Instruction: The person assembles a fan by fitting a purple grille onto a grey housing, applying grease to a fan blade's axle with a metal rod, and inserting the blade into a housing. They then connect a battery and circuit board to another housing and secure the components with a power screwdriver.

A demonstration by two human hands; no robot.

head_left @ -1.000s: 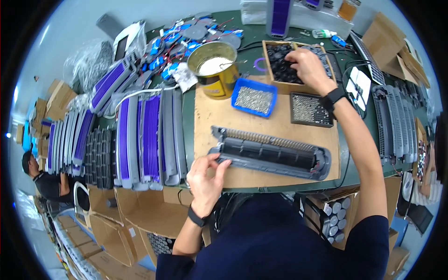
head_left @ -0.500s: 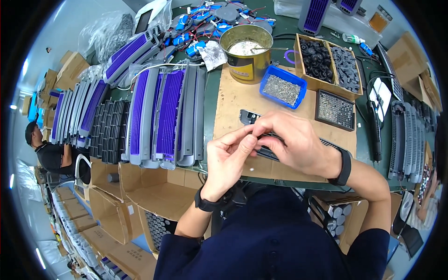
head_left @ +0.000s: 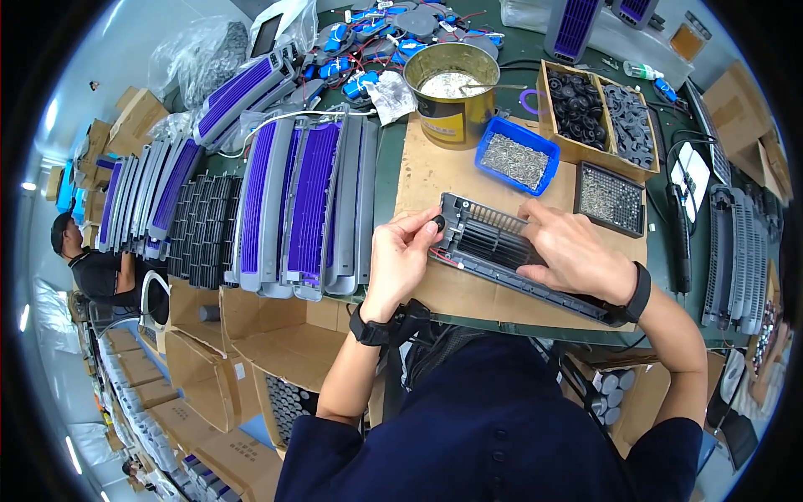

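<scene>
A long grey slotted plastic housing (head_left: 527, 282) lies at a slant on the cardboard mat. Inside it is a black finned fan roller (head_left: 489, 243), its right part covered by my right hand. My left hand (head_left: 398, 261) is at the housing's left end, thumb and forefinger pinched on a small round black rubber part (head_left: 438, 222). My right hand (head_left: 581, 253) reaches over the housing, fingers on the far side and thumb on the near side, closed round the roller. A thin red wire (head_left: 445, 258) runs by the housing's left end.
Beyond the housing stand a blue tray of screws (head_left: 548, 177), a large metal tin (head_left: 447, 125) and a divided wooden box (head_left: 595, 155) of black and grey parts. A black tray (head_left: 640, 219) of small metal pieces sits right. Purple-grey housings (head_left: 251, 201) stack left; an electric screwdriver (head_left: 679, 243) lies right.
My hands have moved apart. The right hand has gone right along the housing onto the roller, and the left keeps its pinch. The housing's left end and the black part now show.
</scene>
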